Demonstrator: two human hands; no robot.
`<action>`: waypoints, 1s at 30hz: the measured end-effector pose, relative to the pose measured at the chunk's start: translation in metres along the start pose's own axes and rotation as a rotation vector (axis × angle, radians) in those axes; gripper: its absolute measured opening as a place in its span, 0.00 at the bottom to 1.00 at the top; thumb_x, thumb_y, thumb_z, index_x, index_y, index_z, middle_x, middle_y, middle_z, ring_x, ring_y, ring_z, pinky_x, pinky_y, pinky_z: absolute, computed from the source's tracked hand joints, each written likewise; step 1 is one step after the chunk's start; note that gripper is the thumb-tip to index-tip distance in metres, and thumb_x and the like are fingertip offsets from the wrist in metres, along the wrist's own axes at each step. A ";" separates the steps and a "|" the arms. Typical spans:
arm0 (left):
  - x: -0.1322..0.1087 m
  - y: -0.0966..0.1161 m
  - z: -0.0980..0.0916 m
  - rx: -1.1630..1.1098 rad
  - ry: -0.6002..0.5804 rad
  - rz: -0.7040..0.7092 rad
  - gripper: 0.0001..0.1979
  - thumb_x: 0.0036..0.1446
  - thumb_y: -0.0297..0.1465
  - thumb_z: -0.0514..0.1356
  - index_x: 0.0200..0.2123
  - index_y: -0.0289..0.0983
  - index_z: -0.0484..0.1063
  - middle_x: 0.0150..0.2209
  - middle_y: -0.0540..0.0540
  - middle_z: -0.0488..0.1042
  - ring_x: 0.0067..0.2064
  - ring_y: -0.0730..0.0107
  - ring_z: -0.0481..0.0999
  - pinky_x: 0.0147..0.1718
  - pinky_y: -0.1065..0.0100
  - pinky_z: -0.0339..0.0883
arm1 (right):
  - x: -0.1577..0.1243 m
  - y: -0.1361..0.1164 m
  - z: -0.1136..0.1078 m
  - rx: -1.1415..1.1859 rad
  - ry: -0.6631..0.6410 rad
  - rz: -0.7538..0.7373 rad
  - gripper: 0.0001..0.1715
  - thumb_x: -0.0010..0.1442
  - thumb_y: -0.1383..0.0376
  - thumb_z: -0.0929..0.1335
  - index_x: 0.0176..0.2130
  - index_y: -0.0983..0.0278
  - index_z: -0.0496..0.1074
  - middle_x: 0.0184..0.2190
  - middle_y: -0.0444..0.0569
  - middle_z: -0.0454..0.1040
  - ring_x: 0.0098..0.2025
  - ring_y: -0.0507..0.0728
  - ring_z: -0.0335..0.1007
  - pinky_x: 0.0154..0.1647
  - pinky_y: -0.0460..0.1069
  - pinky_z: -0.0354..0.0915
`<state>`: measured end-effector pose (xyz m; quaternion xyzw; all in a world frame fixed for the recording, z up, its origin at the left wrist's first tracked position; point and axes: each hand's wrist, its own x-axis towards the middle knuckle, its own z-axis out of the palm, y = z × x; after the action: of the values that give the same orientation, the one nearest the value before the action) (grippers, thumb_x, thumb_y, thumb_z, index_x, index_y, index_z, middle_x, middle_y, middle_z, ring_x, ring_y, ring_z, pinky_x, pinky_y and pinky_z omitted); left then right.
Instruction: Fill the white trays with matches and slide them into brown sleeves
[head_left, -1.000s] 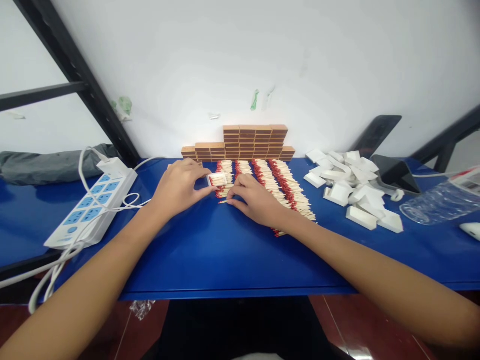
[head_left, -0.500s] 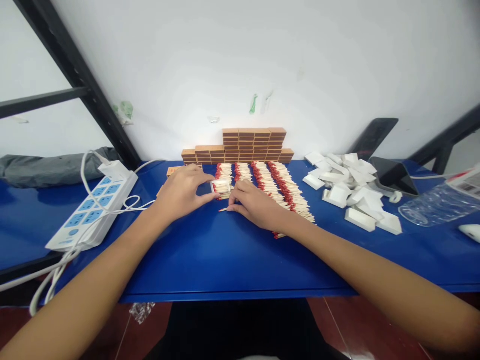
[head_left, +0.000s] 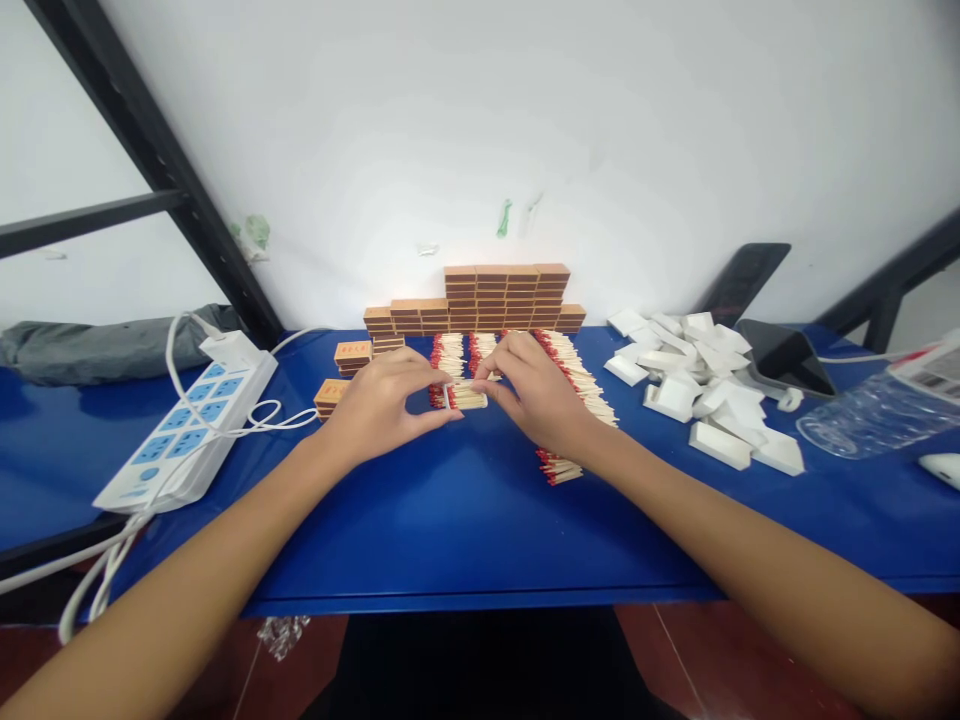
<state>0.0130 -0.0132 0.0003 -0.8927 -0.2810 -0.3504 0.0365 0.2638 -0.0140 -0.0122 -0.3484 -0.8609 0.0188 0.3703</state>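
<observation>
One small white tray (head_left: 448, 396) holding matches (head_left: 469, 399) is clasped between the thumb and fingers of the left hand (head_left: 386, 402), in front of the match rows (head_left: 577, 372) on the blue surface (head_left: 420, 530). Fingers of the right hand (head_left: 536, 390) bend over its right end; whether they grip anything, I can't tell. Brown matchboxes (head_left: 506, 296) stand stacked behind.

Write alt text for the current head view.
The left hand holds a white tray of matches, the right hand at its other end. Rows of loose matches and, behind them, stacked matchboxes lie on a blue table; more white trays are piled right, a power strip is left.
</observation>
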 end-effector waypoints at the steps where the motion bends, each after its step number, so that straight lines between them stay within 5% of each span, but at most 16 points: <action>1: 0.000 0.001 0.001 -0.012 0.007 -0.002 0.17 0.61 0.41 0.73 0.46 0.35 0.83 0.40 0.41 0.84 0.43 0.58 0.82 0.45 0.58 0.76 | 0.000 0.001 0.002 -0.010 0.003 -0.013 0.08 0.74 0.63 0.68 0.40 0.60 0.70 0.40 0.52 0.70 0.45 0.63 0.65 0.47 0.58 0.64; 17: -0.002 -0.012 -0.001 0.108 0.004 -0.085 0.16 0.61 0.41 0.73 0.46 0.36 0.84 0.41 0.41 0.85 0.44 0.54 0.82 0.45 0.56 0.75 | -0.004 0.003 0.006 -0.039 0.050 -0.060 0.06 0.74 0.67 0.67 0.41 0.62 0.73 0.40 0.53 0.72 0.45 0.62 0.67 0.48 0.58 0.66; 30: 0.000 -0.019 -0.009 0.250 -0.055 -0.144 0.14 0.63 0.39 0.71 0.47 0.38 0.84 0.42 0.41 0.85 0.44 0.54 0.81 0.45 0.57 0.73 | -0.003 0.008 0.029 -0.021 -0.280 0.103 0.05 0.71 0.67 0.71 0.40 0.63 0.76 0.43 0.54 0.73 0.51 0.64 0.67 0.55 0.58 0.66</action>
<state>-0.0020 0.0008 0.0045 -0.8680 -0.3868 -0.2895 0.1146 0.2512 -0.0032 -0.0372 -0.3900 -0.8852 0.0769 0.2415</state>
